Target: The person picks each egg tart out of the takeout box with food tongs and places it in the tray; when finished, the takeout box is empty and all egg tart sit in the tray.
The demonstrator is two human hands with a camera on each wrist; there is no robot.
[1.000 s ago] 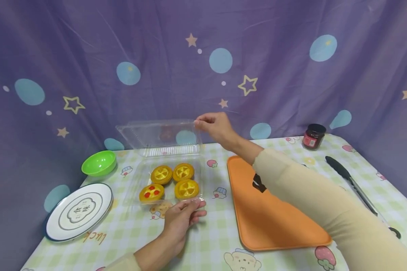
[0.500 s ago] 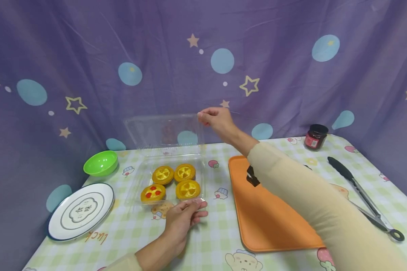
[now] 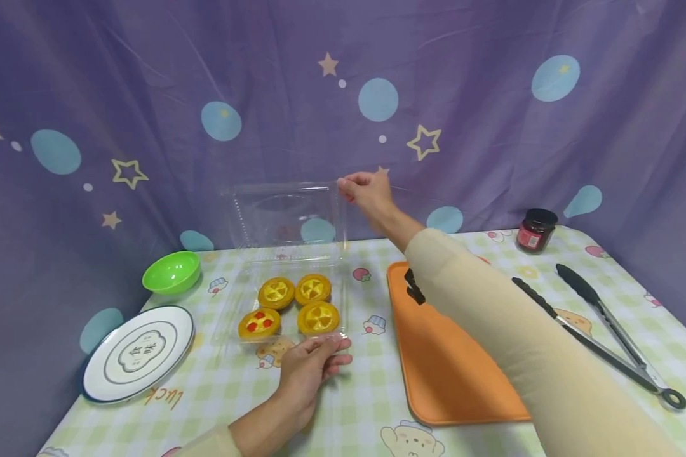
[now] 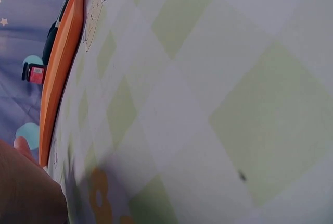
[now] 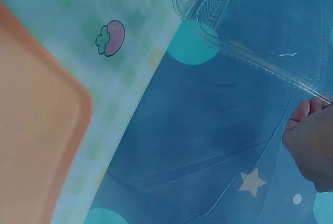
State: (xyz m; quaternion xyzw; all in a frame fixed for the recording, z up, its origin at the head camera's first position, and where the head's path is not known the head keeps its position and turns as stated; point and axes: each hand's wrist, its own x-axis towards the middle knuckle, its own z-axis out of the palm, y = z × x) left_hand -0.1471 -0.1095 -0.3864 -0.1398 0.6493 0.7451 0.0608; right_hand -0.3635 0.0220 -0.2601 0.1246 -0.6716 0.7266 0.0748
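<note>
A clear plastic clamshell box [image 3: 232, 317] sits left of centre on the table, with several egg tarts [image 3: 318, 318] inside, one topped with red pieces. Its hinged lid [image 3: 274, 209] stands raised at the back. My right hand [image 3: 371, 193] pinches the lid's upper right corner; the right wrist view shows the fingers [image 5: 302, 112] at that edge of the lid. At the box's front right corner, my left hand [image 3: 307, 371] holds the rim between thumb and fingers. Only part of the left hand [image 4: 28, 187] shows in the left wrist view.
An orange tray [image 3: 457, 374] lies right of the box, partly under my right sleeve, with a black object [image 3: 414, 287] over it. Tongs [image 3: 623, 336] and a dark-lidded jar [image 3: 536, 230] are farther right. At left are a green bowl [image 3: 171, 273] and a white plate [image 3: 166, 333].
My right hand has swung the lid up and back to nearly upright. The left hand stays at the box's front rim. More of the tongs shows as the right sleeve has shifted.
</note>
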